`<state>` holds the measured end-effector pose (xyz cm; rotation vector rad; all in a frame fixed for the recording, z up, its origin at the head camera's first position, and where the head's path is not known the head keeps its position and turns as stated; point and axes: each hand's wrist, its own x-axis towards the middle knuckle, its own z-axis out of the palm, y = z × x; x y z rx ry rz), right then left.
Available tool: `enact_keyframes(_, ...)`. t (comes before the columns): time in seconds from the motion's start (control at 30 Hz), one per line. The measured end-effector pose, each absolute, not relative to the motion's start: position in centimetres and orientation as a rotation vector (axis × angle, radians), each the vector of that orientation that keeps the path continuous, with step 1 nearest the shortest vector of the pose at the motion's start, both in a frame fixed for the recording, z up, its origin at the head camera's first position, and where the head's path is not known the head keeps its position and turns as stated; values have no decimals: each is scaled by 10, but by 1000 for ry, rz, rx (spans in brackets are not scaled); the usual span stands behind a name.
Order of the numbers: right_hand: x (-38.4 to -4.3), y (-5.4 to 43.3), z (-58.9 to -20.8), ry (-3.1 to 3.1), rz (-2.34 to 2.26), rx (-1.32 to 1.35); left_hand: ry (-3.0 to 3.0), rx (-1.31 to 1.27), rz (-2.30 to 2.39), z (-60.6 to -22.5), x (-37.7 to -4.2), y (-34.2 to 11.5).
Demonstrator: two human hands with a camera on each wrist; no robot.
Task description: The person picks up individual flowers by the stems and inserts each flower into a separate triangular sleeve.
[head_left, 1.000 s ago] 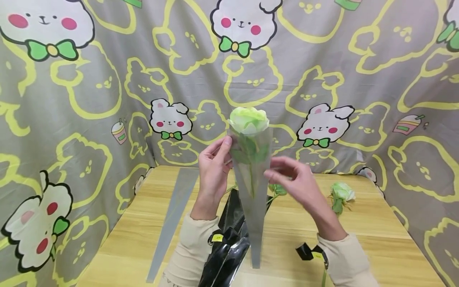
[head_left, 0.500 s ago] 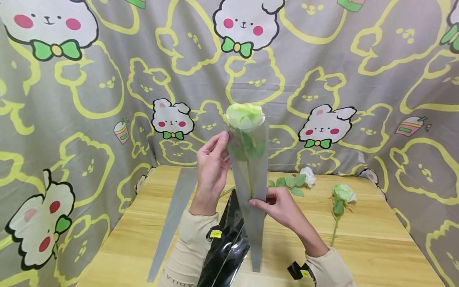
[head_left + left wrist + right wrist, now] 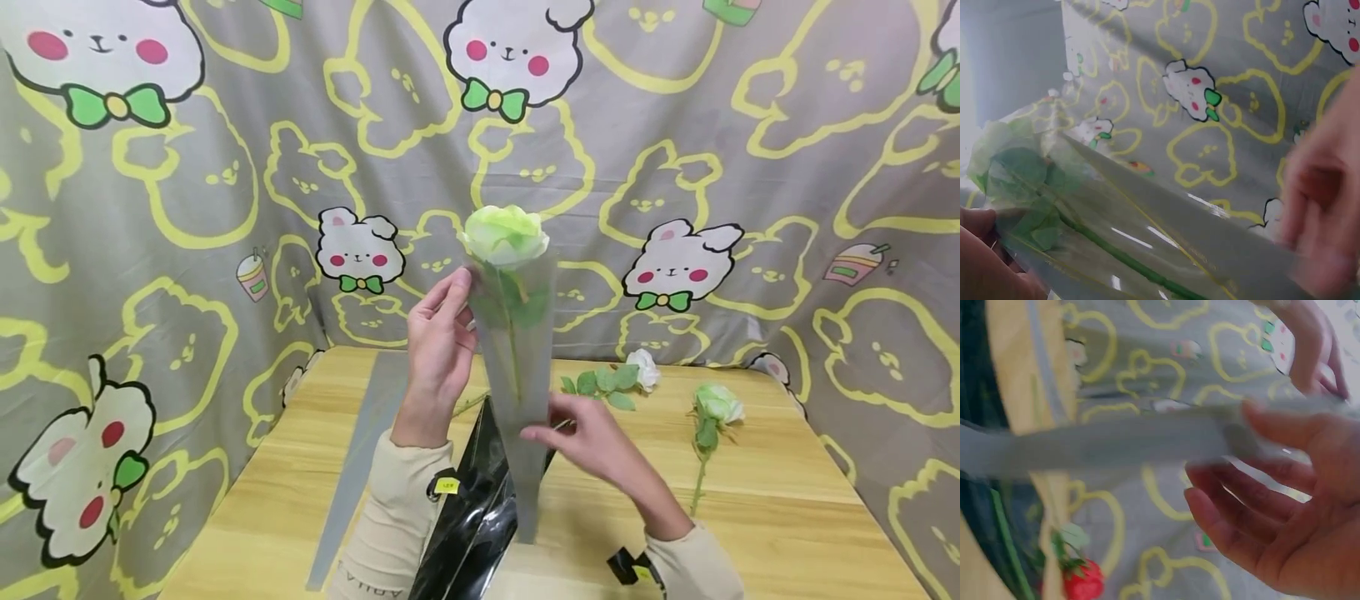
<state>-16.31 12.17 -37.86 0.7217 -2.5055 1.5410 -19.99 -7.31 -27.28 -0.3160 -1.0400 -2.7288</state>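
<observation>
A pale green-white rose stands upright in a clear, tapered flower sleeve. Its bloom rises above the sleeve's mouth; the green stem and leaves show through the film. At the sleeve's upper left edge, my left hand pinches the film between thumb and fingers. Lower down, my right hand pinches the narrowing part from the right. In the right wrist view, thumb and index finger meet on the blurred sleeve, the other fingers loosely bent.
Another flat sleeve lies on the left of the wooden table. Black glossy wrapping lies below the hands. A white rose and a green-white rose lie at right. A red flower shows near the black wrapping.
My right hand has come down from beside the sleeve's upper part and taken hold lower down. The rose and sleeve have shifted slightly up and left, with my left hand.
</observation>
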Motion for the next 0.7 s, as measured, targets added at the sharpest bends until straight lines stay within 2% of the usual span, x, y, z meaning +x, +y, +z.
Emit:
enact_keyframes(0.33, -182, 135, -284, -1805, 1789, 642, -1222, -406, -2700, -284, -199, -70)
enact_keyframes(0.7, -181, 137, -271, -1755, 1773, 553, -1376, -456, -2477, -282, -197, -69)
